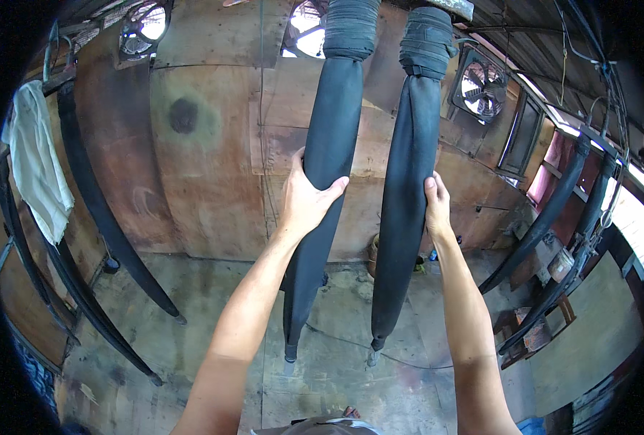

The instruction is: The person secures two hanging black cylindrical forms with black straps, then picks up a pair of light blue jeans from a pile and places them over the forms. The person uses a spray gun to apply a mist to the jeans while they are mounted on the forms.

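Gap between left bundle (336,109) and right bundle (401,217), with a hand at each

Both dark bundles hung side by side in the middle of the scene, their edges apart from bound tops down to narrow tips. The left hand (309,197) grasped the left bundle around mid-height, thumb across its front and fingers round its left edge. The right hand (438,205) touched the right edge of the right bundle, thumb toward the front; whether it was closed on the material could not be told. Open room lay between the bundles and outside both forearms (249,312).

Well apart on the left, more dark lengths (113,221) hung down, with a white cloth (39,159) draped near them. Similar lengths slanted down on the right, where a wooden frame (538,336) and a pale board (590,341) crowded that side. A thin cord (416,365) crossed the floor (213,304) near the bundles' tips.

The floor was greenish grey, worn and blotched. On the far side rose a brown panelled wall (198,167) with a dark round stain (183,116) and fans (481,90) set high.
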`<state>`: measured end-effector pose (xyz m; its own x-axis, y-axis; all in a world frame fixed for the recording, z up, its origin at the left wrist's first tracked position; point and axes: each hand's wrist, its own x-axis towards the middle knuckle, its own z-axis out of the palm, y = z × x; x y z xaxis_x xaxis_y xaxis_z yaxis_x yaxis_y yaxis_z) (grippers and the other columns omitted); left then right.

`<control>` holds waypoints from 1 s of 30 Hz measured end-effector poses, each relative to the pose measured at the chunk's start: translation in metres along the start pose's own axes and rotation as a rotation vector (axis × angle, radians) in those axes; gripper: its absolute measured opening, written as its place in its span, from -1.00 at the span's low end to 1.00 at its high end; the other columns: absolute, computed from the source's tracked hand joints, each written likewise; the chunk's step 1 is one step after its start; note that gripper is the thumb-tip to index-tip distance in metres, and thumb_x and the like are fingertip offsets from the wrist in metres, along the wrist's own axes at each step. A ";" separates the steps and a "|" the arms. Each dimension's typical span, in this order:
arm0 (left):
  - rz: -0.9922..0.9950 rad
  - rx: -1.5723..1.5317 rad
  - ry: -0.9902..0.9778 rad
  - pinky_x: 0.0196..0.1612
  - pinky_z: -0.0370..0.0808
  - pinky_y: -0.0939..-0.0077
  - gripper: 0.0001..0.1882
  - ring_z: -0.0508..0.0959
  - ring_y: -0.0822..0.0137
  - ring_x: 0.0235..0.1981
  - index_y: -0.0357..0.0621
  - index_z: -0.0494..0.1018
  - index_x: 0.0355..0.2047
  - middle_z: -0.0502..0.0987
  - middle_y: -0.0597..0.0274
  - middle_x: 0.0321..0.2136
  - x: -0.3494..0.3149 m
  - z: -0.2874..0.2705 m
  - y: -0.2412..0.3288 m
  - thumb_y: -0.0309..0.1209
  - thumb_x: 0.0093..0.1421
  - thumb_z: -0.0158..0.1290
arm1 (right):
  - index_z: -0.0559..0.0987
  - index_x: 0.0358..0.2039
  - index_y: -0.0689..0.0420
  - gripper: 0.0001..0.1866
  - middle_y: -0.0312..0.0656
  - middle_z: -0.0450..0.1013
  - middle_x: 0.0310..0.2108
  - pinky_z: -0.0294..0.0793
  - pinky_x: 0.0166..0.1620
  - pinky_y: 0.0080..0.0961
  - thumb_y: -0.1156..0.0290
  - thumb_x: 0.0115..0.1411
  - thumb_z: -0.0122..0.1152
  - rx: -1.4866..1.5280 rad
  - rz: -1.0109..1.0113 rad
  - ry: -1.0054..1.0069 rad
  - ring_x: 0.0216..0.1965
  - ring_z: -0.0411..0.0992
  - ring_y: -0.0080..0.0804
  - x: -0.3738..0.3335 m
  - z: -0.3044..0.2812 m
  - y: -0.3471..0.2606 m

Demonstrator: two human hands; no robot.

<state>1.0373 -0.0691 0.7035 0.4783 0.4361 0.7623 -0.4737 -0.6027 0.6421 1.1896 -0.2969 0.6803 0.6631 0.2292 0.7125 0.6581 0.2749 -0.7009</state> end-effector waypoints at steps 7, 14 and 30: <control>0.038 -0.153 -0.100 0.12 0.44 0.25 -0.11 0.55 0.08 0.02 -0.38 0.21 0.19 0.51 -0.19 -0.01 0.013 0.003 -0.025 -0.17 -0.02 0.39 | 0.38 0.21 0.19 -0.31 -0.14 0.41 0.08 0.20 0.23 -0.43 -0.17 0.38 -0.10 0.130 -0.050 0.009 0.12 0.30 -0.41 -0.011 0.007 0.017; -0.224 -0.266 -0.162 0.13 0.43 0.29 -0.11 0.52 0.13 0.03 -0.38 0.25 0.20 0.52 -0.12 -0.01 -0.033 -0.006 -0.081 -0.09 0.02 0.38 | 0.27 0.30 0.26 -0.23 -0.06 0.33 0.22 0.14 0.30 -0.34 -0.19 0.41 -0.28 -0.052 0.302 -0.104 0.26 0.23 -0.27 -0.092 -0.018 0.075; -0.382 0.122 0.307 0.14 0.43 0.31 -0.26 0.56 0.14 0.04 -0.30 0.32 0.20 0.55 -0.15 0.00 -0.178 0.013 -0.120 -0.29 0.05 0.34 | 0.48 0.01 0.30 -0.65 -0.17 0.52 -0.18 0.42 -0.06 -0.48 0.28 0.47 -0.13 0.137 0.293 -0.121 -0.19 0.42 -0.49 -0.124 -0.011 0.142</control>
<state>1.0190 -0.0834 0.4898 0.3528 0.8057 0.4757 -0.2092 -0.4276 0.8794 1.2045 -0.2969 0.4920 0.7643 0.4238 0.4861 0.3869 0.3018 -0.8714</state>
